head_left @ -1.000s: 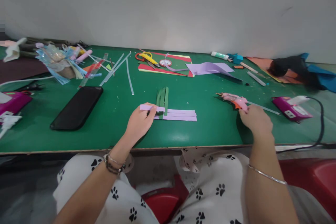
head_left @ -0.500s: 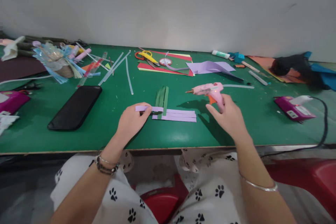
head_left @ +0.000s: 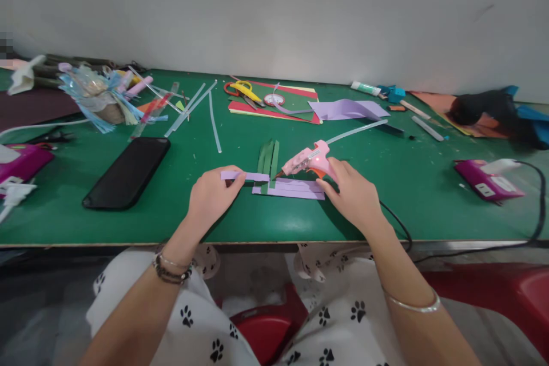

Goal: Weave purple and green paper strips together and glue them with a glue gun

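Note:
My left hand (head_left: 214, 194) pinches the left end of a purple paper strip (head_left: 253, 176) between thumb and fingers, its right end reaching over the green paper strips (head_left: 266, 159). More purple paper strips (head_left: 300, 189) lie flat on the table, crossing the lower part of the green ones. My right hand (head_left: 354, 194) is wrapped round the handle of a pink glue gun (head_left: 306, 159). The gun's nozzle points down and left, at the green strips beside the held strip's end; whether it touches cannot be told. A clear glue stick (head_left: 355, 131) sticks out of its back.
A black phone (head_left: 127, 174) lies left of my left hand. Scissors (head_left: 243, 91) rest on coloured paper sheets (head_left: 300, 117) at the back, near a purple sheet (head_left: 347, 108). Loose glue sticks (head_left: 214, 123) lie back left. A purple power socket block (head_left: 489, 180) stands at right, its black cord hanging nearby.
My right hand has moved left with the glue gun, tilting its nozzle down to the green strips. My left hand still holds the purple strip in nearly the same place.

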The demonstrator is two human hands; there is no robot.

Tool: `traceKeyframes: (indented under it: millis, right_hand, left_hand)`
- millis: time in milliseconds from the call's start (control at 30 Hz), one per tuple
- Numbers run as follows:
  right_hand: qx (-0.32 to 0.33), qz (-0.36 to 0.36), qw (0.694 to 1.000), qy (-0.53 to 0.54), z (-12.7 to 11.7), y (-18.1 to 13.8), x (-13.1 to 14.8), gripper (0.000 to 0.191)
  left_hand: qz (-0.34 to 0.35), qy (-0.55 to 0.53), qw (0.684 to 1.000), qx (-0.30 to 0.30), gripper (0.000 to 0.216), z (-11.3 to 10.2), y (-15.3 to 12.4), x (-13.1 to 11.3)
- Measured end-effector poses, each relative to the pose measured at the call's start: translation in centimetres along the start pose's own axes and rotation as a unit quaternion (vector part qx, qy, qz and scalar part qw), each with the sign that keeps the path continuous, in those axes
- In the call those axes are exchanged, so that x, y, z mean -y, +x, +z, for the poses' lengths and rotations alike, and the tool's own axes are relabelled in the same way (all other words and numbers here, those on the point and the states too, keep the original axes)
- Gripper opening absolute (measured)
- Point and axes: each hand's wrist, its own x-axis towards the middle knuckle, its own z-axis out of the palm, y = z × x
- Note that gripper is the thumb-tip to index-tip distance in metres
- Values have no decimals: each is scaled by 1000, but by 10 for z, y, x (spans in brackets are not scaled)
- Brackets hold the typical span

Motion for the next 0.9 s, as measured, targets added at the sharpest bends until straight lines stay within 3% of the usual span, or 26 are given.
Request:
traceKeyframes:
  millis: [333, 900]
  right_hand:
    - [25, 6, 1000, -13, -1, 2, 3, 30]
    - [-6, 62, 996, 56, -3, -1, 0, 39]
  left_hand:
    - [23, -12, 1000, -12, 31, 1, 0, 1]
    - [64, -77, 995, -20, 33, 3, 0, 2]
